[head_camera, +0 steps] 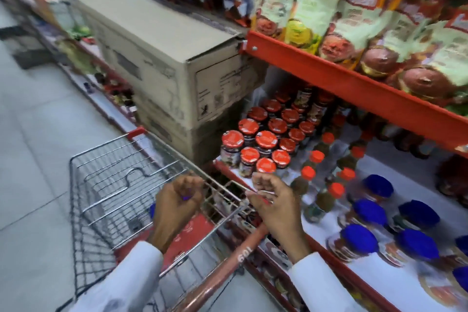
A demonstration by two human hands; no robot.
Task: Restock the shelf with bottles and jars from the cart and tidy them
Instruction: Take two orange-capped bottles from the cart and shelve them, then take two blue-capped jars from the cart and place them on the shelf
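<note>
Shelf unit [354,88]: red-edged; upper tier of packets overhangs the jar tier.
Cardboard boxes [162,63]: stacked left of the jars, closing off that side.
Cart [114,185]: wire basket parked against the shelf front, red handle [235,261] nearest; blurred blue-capped item inside.
Red-lidded jars [266,139]: packed cluster on white shelf, at its left end.
Orange-capped bottles [316,180]: row right of the jars.
Blue-lidded jars [374,210]: front right.
Open room: bare white shelf behind the blue lids.
Left hand [177,205]: over the basket, fingers curled around something blue; item unclear.
Right hand [273,200]: by the shelf edge, fingers loosely curled; contents cannot be told.
</note>
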